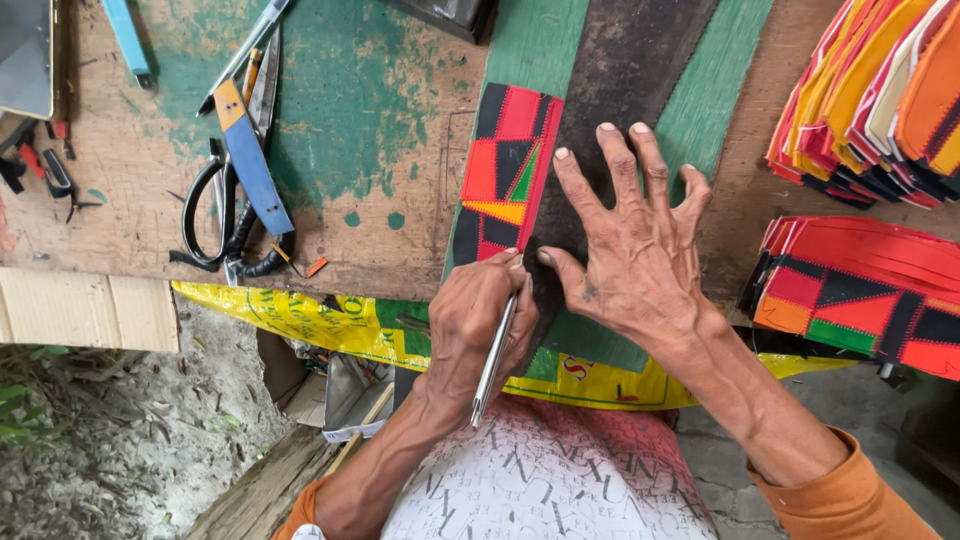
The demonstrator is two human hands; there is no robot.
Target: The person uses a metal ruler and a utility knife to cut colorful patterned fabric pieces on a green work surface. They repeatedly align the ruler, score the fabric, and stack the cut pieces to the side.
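The left hand [480, 320] grips a metal pen [494, 362] at the patchwork strip [505, 170], the right hand [630, 250] spread flat on a dark saw blade [620, 70], atop a worn green-painted workbench [370, 130] above a yellow printed sack [300, 315].

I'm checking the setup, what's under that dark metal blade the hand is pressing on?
Under the blade lie a green board and the patchwork strip's edge. The right hand hides its lower part; the left hand holds a knife there.

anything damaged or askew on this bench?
Green paint on the worktop is worn away in patches to bare board. The scissors and blue-handled tool lie crossed in a loose pile. The patchwork strip under both hands looks intact.
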